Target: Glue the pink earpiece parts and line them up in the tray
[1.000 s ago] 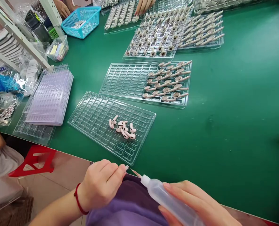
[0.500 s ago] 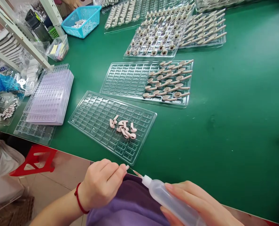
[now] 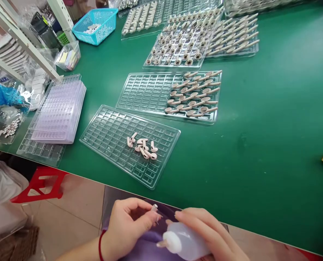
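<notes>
Both hands have dropped from the near edge of the counter [image 3: 259,145] down toward the lap, over a purple cloth [image 3: 139,250]. A second ago the bottle's long nozzle pointed left and up toward the left fingertips; now the squeeze bottle [image 3: 183,244] is turned so its white cap faces the camera, and the thin needle tip no longer shows clearly. The right hand [image 3: 210,235] is wrapped around the bottle's body. The left hand [image 3: 129,228] pinches a tiny clear piece [image 3: 154,207] between thumb and forefinger, just beside the cap; I cannot tell what it is. To me it looks like the bottle's tip is being capped or uncapped. On the clear tray [image 3: 109,127] nearest the near edge, the small pile of pink parts [image 3: 142,146] lies untouched.
</notes>
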